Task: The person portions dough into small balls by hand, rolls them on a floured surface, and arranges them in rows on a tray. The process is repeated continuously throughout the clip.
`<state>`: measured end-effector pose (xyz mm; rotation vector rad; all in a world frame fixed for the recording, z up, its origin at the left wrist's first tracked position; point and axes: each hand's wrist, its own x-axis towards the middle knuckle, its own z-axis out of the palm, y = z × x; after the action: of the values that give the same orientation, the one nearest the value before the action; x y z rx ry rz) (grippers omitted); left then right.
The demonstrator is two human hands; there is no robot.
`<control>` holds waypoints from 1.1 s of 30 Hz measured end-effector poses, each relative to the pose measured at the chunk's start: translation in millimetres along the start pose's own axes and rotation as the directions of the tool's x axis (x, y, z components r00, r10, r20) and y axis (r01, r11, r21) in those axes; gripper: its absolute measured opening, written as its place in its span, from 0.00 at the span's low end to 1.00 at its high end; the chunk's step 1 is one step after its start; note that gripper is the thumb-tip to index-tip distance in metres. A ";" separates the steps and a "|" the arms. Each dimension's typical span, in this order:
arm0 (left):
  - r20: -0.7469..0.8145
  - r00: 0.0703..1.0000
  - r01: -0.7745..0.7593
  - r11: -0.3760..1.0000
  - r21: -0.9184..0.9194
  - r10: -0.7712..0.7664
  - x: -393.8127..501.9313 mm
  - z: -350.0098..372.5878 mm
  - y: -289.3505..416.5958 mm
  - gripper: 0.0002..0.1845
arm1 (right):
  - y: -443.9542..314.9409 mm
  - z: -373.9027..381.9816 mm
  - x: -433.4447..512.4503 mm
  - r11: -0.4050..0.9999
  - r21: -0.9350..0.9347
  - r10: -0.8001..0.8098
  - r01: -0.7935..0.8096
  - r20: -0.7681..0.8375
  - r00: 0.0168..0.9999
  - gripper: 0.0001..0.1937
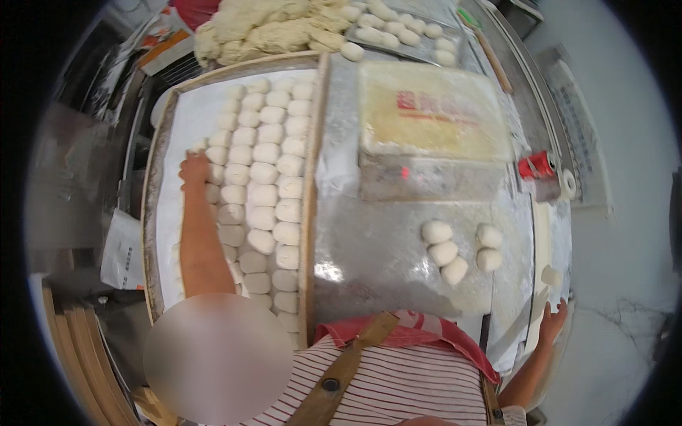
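Note:
My left hand (195,169) is palm down over a wooden-framed tray (313,175), its fingers bent beside a small dough piece (199,144); whether it grips any dough is hidden. Rows of smooth white dough pieces (265,173) lie on the tray's white lining, right of this hand. At the far right, my right hand (554,315) has its fingers apart and appears to hold nothing. Just beyond its fingertips sits a short dough piece (551,276), by a long pale strip (542,229). Several rounded dough pieces (443,253) lie on the metal worktop (373,245) between the hands.
A lidded plastic box (434,114) with red writing stands on the worktop. Beyond the tray is a large dough mass (272,32); beside it, a metal tray (455,37) holds dough pieces. A red can (537,165), a tape roll (568,184) and a rolling pin (493,61) are along the right.

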<state>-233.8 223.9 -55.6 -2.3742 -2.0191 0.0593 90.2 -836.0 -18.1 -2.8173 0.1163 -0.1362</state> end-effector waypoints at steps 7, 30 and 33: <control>-0.422 0.651 -0.751 0.454 -0.479 0.631 -162.5 -89.9 172.5 0.32 | 89.8 -7.0 -46.4 0.778 0.396 0.415 -0.488 0.259 0.872 0.38; 0.171 -0.329 -0.858 -0.218 -0.464 0.929 -500.6 -84.8 332.1 0.35 | -46.1 -3.0 20.6 0.998 -0.052 -0.023 0.029 0.124 0.992 0.29; -0.119 0.196 -0.609 0.026 -0.792 0.973 -460.8 -147.9 356.2 0.35 | -62.4 4.2 40.3 0.996 -0.031 -0.075 0.080 0.131 0.989 0.34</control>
<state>50.2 -287.4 82.8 -4.0635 -0.0012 -0.1881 134.7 -779.5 1.0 -2.8582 -0.0206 0.0316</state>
